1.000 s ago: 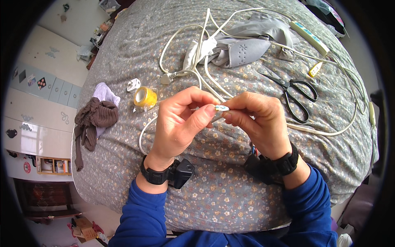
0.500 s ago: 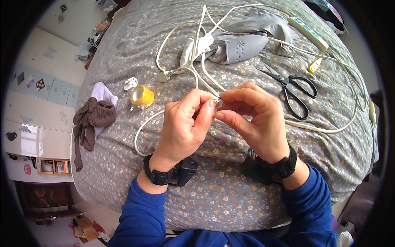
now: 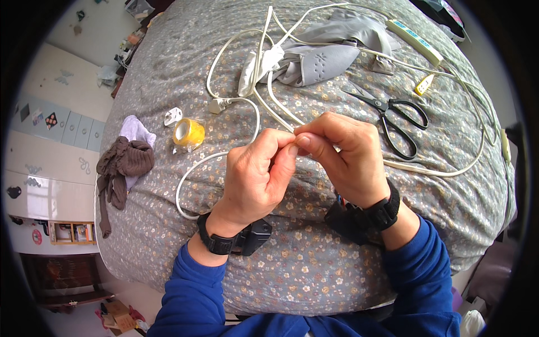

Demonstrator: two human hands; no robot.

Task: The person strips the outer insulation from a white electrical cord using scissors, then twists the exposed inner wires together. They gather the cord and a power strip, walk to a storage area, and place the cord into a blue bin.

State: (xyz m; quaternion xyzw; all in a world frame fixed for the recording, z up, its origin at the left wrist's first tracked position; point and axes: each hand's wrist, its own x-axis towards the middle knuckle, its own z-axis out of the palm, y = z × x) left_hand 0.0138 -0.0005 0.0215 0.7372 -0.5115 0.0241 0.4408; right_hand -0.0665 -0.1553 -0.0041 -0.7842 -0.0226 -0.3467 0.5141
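Observation:
My left hand (image 3: pixel 258 174) and my right hand (image 3: pixel 345 154) meet over the middle of the bed, thumbs and forefingers pinched tip to tip. Between them is the end of a white electric cable (image 3: pixel 275 117), which runs back from my fingertips. The cable's end itself is hidden by my fingers. Beyond my right hand lie black-handled scissors (image 3: pixel 387 109), blades spread and pointing to the far left. A roll of yellow tape (image 3: pixel 189 133) rests on the bedspread left of my left hand, with a small white plug piece (image 3: pixel 173 117) just behind it.
Loops of white cable and a plug (image 3: pixel 218 105) lie among grey cloth (image 3: pixel 320 63) at the back. A white power strip (image 3: pixel 414 43) and a yellow-and-white connector (image 3: pixel 424 85) are at the far right. Brown and lilac cloths (image 3: pixel 128 157) lie on the left of the flowered bedspread (image 3: pixel 292 269).
My right thumb has closed in against the left fingertips, covering the coloured wire ends that showed between them. The whole view has shifted slightly, with the hands otherwise in the same place.

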